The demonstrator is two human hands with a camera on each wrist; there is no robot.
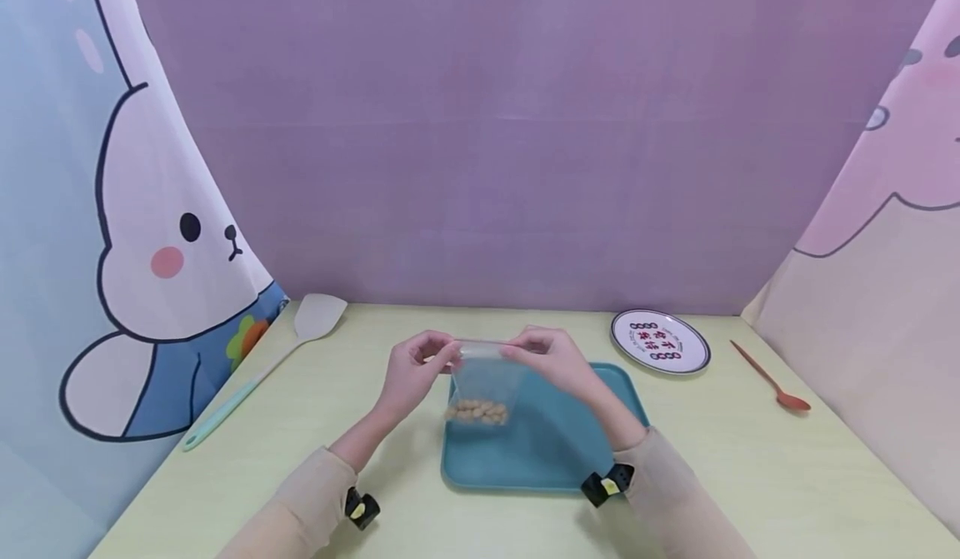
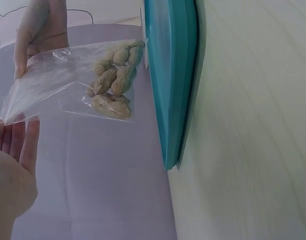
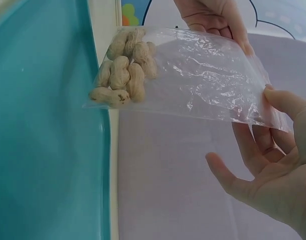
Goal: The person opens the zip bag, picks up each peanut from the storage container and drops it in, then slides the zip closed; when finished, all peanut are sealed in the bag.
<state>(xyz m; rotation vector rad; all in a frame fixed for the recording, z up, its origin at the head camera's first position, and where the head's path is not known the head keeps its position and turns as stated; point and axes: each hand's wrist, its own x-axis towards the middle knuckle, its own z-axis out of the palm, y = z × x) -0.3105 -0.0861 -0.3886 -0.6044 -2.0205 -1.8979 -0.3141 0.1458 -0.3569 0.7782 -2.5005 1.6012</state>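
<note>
A clear plastic bag (image 1: 483, 376) hangs upright above the teal tray (image 1: 555, 451), with several unshelled peanuts (image 1: 480, 411) gathered at its bottom. My left hand (image 1: 416, 371) pinches one top corner between thumb and fingers. At the opposite top corner, my right hand (image 1: 551, 361) pinches the bag the same way. Seen from the right wrist, the peanuts (image 3: 125, 70) lie against the bag's lower end, and one finger of the right hand (image 3: 278, 165) stands off from the plastic. The left wrist view shows the bag (image 2: 77, 80) stretched between both hands.
A white plate (image 1: 660, 342) with red lettering lies at the back right, and a reddish-brown spoon (image 1: 772, 380) is farther right. At the left lies a spatula (image 1: 277, 363) with a mint handle. A purple curtain (image 1: 487, 142) closes off the table's back.
</note>
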